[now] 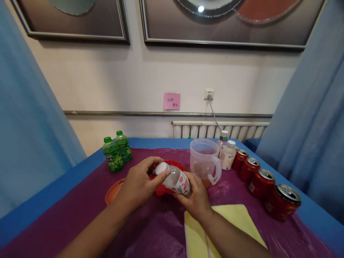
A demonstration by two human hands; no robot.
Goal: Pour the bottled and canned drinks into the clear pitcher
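A clear plastic bottle [174, 178] with a white cap and a red-patterned label lies tilted between my hands, cap end to the left. My right hand [195, 196] wraps around its base and label. At the other end, my left hand [146, 175] grips the white cap [162, 168] between thumb and fingers. Partly hidden behind the bottle and hands is a red scalloped dish [176, 165]. Just right of it stands a translucent measuring jug [204, 157] with a little amber liquid at the bottom. An orange round dish [114, 191] sits by my left wrist.
Two green bottles [113, 157] stand at the left back. Along the right side are two white-capped bottles [228, 156] and a row of red cans [262, 182]. A folded yellow cloth [228, 218] lies under my right forearm on the purple plastic sheet [150, 229].
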